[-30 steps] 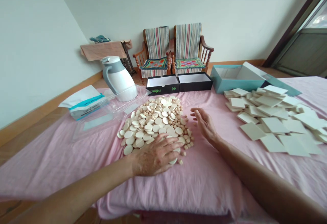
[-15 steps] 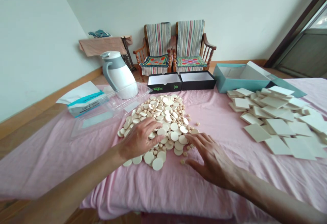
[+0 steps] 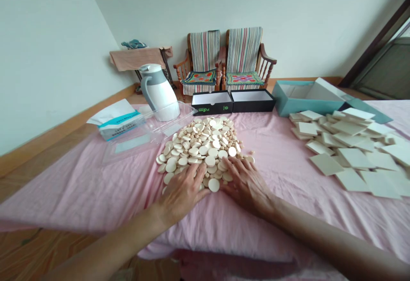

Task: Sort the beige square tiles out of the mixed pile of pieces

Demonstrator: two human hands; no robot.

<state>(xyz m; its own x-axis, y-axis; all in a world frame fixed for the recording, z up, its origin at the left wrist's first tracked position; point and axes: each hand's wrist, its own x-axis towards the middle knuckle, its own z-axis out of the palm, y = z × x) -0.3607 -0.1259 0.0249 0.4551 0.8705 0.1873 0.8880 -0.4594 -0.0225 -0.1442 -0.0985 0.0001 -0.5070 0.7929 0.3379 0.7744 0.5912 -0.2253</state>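
One head-worn camera looks forward and down from above the near edge of the pink cloth [image 3: 80,200], centered on the pile of cream discs [image 3: 200,148] at close range. Its wide frame reaches the wooden armchairs [image 3: 224,59] against the far wall [image 3: 288,16].

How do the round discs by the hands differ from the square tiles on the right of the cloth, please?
The discs are round, while the tiles are square with straight edges. The discs lie in one dense heap, while the tiles are spread more loosely, some overlapping. Each disc is smaller across than a tile. The left hand and right hand touch the discs, not the tiles. Both are pale cream and lie on the pink cloth.
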